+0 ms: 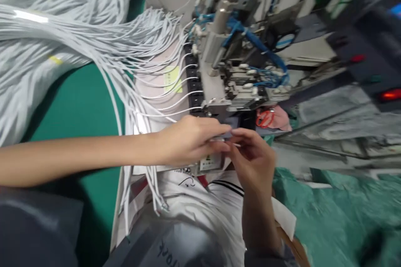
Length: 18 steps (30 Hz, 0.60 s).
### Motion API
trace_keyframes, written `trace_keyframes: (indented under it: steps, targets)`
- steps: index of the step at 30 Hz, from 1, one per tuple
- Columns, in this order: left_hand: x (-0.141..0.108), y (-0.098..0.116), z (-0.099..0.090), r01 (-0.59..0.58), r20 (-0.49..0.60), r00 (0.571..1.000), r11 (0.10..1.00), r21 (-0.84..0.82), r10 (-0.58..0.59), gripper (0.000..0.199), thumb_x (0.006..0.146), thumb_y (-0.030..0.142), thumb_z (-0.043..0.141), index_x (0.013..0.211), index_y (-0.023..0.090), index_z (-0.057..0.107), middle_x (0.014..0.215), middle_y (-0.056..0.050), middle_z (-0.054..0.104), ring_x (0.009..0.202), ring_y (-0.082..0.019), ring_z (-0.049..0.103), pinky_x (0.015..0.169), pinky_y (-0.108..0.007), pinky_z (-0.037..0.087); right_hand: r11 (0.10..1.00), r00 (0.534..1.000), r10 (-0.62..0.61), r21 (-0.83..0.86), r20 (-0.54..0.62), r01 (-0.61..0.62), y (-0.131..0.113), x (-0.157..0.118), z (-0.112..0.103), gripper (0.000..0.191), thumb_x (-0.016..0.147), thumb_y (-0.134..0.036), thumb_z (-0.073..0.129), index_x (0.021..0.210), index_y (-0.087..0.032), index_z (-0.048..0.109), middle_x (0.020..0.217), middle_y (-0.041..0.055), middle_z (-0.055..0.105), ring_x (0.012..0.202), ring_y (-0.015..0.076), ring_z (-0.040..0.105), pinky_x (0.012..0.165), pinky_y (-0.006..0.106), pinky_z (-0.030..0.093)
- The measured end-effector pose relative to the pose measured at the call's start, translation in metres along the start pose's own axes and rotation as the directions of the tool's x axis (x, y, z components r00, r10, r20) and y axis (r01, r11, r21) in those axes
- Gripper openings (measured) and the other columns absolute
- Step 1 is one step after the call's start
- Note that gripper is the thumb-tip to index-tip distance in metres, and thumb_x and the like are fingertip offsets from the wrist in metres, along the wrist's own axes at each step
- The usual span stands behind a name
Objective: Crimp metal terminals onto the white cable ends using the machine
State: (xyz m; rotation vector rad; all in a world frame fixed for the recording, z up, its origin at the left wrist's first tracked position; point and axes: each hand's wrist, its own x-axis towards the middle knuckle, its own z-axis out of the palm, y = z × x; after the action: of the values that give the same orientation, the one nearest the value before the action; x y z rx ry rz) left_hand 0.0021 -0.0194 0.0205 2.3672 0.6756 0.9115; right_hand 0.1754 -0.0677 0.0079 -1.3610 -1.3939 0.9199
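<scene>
My left hand (191, 139) is closed in front of the machine, thumb and fingers pinched around a white cable. The cable's thin end (236, 145) pokes out past the fingertips, toward my right hand (255, 160). That hand is also closed, its thumb and forefinger pressed together at the same end. Fingers hide most of the held piece. Just behind, several white cables (171, 107) run into a row of black slots (194, 85) along the front of the machine (216, 50). Motion blurs the fingertips a little.
Large bundles of white cable (75, 35) cover the left of the green table mat (78, 104). Loose cable ends hang over my lap. A dark control box (369, 46) with red lights stands at the right. Green plastic sheeting (341, 212) lies lower right.
</scene>
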Motion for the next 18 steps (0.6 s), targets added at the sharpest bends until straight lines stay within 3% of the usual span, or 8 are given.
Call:
trace_keyframes:
  steps: [4,7,12,18]
  targets:
    - [0.006,-0.010,0.000,0.000,-0.113,0.994,0.993,-0.121,-0.014,0.014,0.088,0.017,0.052,0.095,0.013,0.064,0.082,-0.006,0.063,0.074,-0.011,0.059,0.066,-0.021,0.047,0.939,0.994,0.098,0.327,0.045,-0.108,0.001,0.014,0.001,0.021,0.072,-0.027,0.069,0.087,-0.021,0.057,0.066,-0.0035,0.059,0.053,0.0085,0.052,0.051,0.021,0.044]
    - [0.008,-0.008,-0.001,0.030,-0.127,0.991,0.988,-0.149,-0.049,0.013,0.086,0.016,0.053,0.084,0.013,0.065,0.074,-0.003,0.061,0.067,-0.010,0.055,0.060,-0.020,0.044,0.906,0.998,0.049,0.420,0.031,-0.057,0.002,0.016,0.008,0.011,0.077,-0.028,0.065,0.080,-0.019,0.060,0.067,-0.0019,0.058,0.054,0.0082,0.051,0.051,0.022,0.043]
    - [0.009,0.000,-0.003,0.064,-0.106,0.990,0.976,-0.209,-0.088,0.018,0.087,0.014,0.050,0.088,0.012,0.068,0.075,-0.004,0.060,0.068,-0.011,0.056,0.060,-0.021,0.046,0.951,0.981,-0.130,0.261,-0.142,0.164,0.001,0.012,0.014,0.004,0.074,-0.020,0.067,0.071,-0.019,0.065,0.070,0.0003,0.055,0.066,0.0114,0.052,0.056,0.024,0.043]
    - [0.009,-0.001,-0.004,0.036,-0.109,0.993,0.990,-0.138,-0.051,0.017,0.087,0.015,0.050,0.086,0.014,0.068,0.074,-0.004,0.061,0.066,-0.010,0.055,0.059,-0.021,0.046,0.976,0.969,-0.209,0.032,-0.129,0.215,-0.005,0.009,0.006,0.009,0.079,-0.019,0.062,0.081,-0.018,0.070,0.066,0.0004,0.056,0.055,0.0088,0.047,0.047,0.022,0.037]
